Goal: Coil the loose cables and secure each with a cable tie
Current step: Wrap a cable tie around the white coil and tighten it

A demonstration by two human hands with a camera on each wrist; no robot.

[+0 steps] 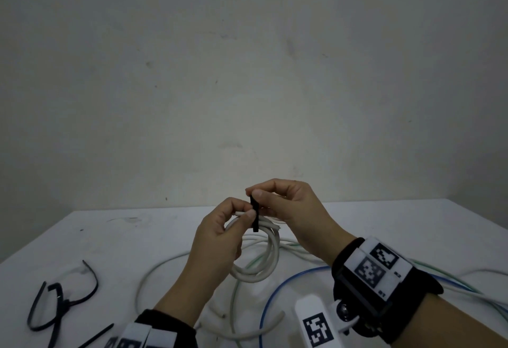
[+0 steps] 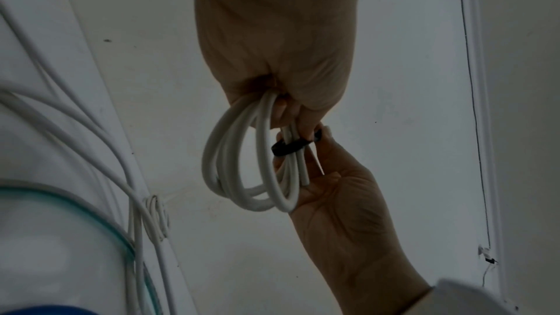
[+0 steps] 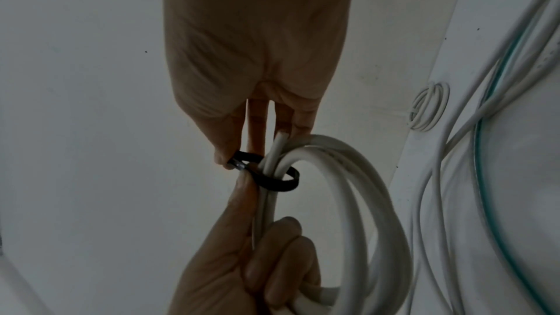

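White cable coil (image 1: 257, 254), one piece wound in several loops, is held in the air above the tabletop (image 1: 154, 240), between the two hands. One black cable tie (image 1: 254, 213) goes around the gathered strands at the upper side of the coil; in the right wrist view it makes a loose ring around them, not pulled tight. The left hand (image 1: 220, 237) has its fingers curled around the strands just beside the tie, and its thumb presses on the bundle there. The right hand (image 1: 288, 210) pinches the tie with thumb and forefinger at the place where its ends meet; the other fingers of this hand are bent behind the coil. So both grips are closed, the left one on the coil and the right one on the tie, and the coil hangs down below them.

On the tabletop under the hands lie more loose cables (image 1: 170, 268), white ones and one blue cable (image 1: 275, 292), crossing each other; how many white ones I cannot count. At the left side lie spare black ties (image 1: 59, 302), at least three, partly overlapping. One more small white coil (image 3: 428, 109) lies further away on the tabletop.
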